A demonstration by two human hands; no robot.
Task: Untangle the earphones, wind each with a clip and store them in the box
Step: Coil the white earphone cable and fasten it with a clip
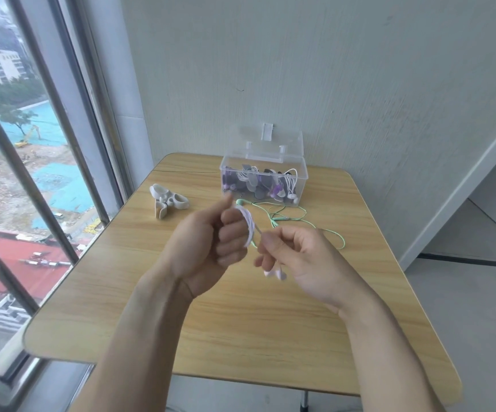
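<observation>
Pale earphone cord (249,226) coiled round left fingers (230,233), right fingers (266,248) pinching.

On your counter (240,322), the box (264,185) sits at the back, clips (168,202) to its left, loose earphones (288,218) just before it, your hands nearer you.

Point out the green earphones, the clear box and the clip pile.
green earphones (288,219): head view, cable tangle on the table
clear box (300,185): head view, front right wall
clip pile (168,200): head view, middle of the white clips
</observation>
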